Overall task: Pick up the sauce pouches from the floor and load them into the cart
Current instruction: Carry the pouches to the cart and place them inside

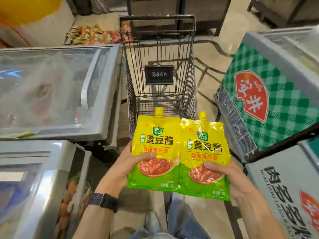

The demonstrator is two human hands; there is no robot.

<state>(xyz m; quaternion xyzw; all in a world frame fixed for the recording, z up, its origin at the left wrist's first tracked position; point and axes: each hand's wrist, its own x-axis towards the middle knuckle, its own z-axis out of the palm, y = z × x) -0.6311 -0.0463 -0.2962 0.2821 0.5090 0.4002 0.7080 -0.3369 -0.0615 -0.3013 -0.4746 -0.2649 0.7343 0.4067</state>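
Note:
I hold two yellow-green spouted sauce pouches side by side, upright, just above the near end of a dark wire shopping cart point(159, 54). My left hand point(131, 163) grips the left pouch point(155, 144) with the thumb across its front. My right hand point(229, 176) grips the right pouch point(203, 152) the same way. The cart's basket looks empty, with a small black sign on its far wall. A dark watch sits on my left wrist.
Glass-topped chest freezers point(51, 90) flank the aisle on the left, and a green-checked freezer point(269, 94) and a grey one point(283, 187) on the right. Several colourful packets point(93, 35) lie on the floor beyond the cart's left side. My legs and a shoe show below.

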